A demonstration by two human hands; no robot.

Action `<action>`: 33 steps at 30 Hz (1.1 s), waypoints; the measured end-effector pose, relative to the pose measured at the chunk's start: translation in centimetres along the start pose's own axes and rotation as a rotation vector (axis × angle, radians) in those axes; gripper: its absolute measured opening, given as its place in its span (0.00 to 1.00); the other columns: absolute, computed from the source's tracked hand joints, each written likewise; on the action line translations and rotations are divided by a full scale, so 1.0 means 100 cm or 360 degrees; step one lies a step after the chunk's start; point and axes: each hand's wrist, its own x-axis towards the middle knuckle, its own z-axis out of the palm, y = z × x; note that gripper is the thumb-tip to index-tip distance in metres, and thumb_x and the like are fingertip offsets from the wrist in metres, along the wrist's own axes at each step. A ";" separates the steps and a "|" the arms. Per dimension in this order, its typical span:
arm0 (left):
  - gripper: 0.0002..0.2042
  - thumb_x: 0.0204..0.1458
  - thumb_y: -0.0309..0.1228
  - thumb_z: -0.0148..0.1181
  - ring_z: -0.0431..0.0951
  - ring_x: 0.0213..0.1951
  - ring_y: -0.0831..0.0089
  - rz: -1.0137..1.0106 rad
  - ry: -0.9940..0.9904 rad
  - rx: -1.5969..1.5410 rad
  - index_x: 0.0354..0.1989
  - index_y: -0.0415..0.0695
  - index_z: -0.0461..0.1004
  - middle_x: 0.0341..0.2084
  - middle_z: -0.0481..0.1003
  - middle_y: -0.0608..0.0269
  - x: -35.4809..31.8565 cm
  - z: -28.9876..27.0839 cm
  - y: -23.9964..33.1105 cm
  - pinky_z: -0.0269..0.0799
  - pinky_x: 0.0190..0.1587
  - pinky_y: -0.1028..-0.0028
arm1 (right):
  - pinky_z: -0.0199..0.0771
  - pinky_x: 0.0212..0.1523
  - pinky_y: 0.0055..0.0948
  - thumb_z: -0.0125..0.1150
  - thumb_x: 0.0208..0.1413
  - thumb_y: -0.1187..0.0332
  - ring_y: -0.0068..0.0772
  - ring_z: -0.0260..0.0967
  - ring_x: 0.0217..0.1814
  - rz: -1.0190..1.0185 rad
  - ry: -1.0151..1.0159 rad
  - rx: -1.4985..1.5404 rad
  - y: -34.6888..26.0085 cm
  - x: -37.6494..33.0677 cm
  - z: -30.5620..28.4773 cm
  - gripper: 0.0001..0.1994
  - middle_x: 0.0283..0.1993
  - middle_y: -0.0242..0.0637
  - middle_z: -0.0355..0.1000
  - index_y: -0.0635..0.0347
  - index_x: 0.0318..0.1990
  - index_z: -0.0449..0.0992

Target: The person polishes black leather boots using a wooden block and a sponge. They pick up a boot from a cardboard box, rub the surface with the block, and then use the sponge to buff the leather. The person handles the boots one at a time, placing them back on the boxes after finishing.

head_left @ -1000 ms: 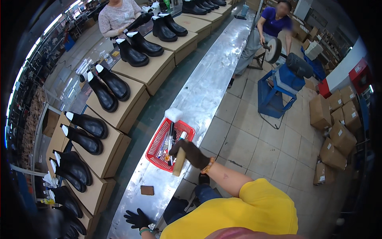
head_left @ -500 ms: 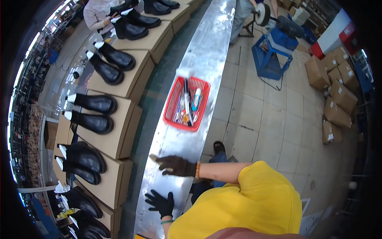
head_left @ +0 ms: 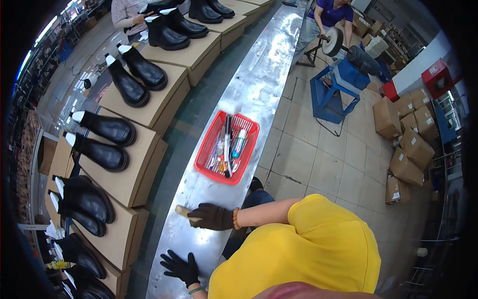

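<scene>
Right hand (head_left: 211, 217): moved from basket (head_left: 211, 176) toward left edge of desk (head_left: 254, 84), gripping tan block (head_left: 182, 211)
Left hand (head_left: 180, 267): spread, empty
Boots (head_left: 144, 70): already paired; remaining work unclear

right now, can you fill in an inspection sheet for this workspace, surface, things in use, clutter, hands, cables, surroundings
surface: metal bench, shiny, with patchy reflections
things in use: tan block
clutter: red basket on the bench, holding a teal-and-white tube and other small items
hands: right hand gloved, gripping the block; left hand gloved, fingers spread at the bench
cables: dark cable on the floor by a blue stand
surroundings: black boots on cardboard boxes, left; stacked cartons, right
</scene>
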 end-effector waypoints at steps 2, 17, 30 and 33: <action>0.42 0.49 0.59 0.48 0.38 0.69 0.47 -0.0094 0.0044 0.0042 0.69 0.50 0.45 0.69 0.39 0.52 0.000 0.005 0.003 0.32 0.61 0.34 | 0.62 0.58 0.47 0.61 0.47 0.63 0.45 0.61 0.58 -0.0055 -0.0130 -0.0007 0.006 -0.006 -0.002 0.18 0.58 0.40 0.61 0.43 0.47 0.70; 0.27 0.60 0.51 0.38 0.61 0.61 0.57 -0.0021 0.0802 0.0124 0.62 0.48 0.61 0.61 0.61 0.57 -0.008 0.040 0.009 0.54 0.60 0.54 | 0.60 0.60 0.46 0.64 0.43 0.65 0.49 0.57 0.61 -0.0119 -0.0206 0.0284 0.020 -0.015 -0.004 0.24 0.63 0.46 0.57 0.46 0.52 0.68; 0.26 0.59 0.51 0.40 0.64 0.58 0.56 0.0004 0.0601 -0.0168 0.59 0.47 0.63 0.57 0.64 0.55 -0.008 0.025 0.044 0.57 0.57 0.55 | 0.63 0.57 0.52 0.65 0.43 0.68 0.57 0.58 0.58 -0.0180 -0.0334 0.0394 0.027 -0.013 -0.007 0.21 0.62 0.50 0.56 0.48 0.48 0.70; 0.26 0.59 0.51 0.41 0.65 0.57 0.56 -0.0002 0.0603 -0.0185 0.59 0.47 0.64 0.56 0.64 0.55 -0.009 0.024 0.044 0.58 0.56 0.55 | 0.67 0.54 0.51 0.65 0.43 0.69 0.56 0.61 0.57 -0.0171 -0.0377 0.0379 0.017 0.000 -0.017 0.20 0.60 0.51 0.59 0.49 0.47 0.70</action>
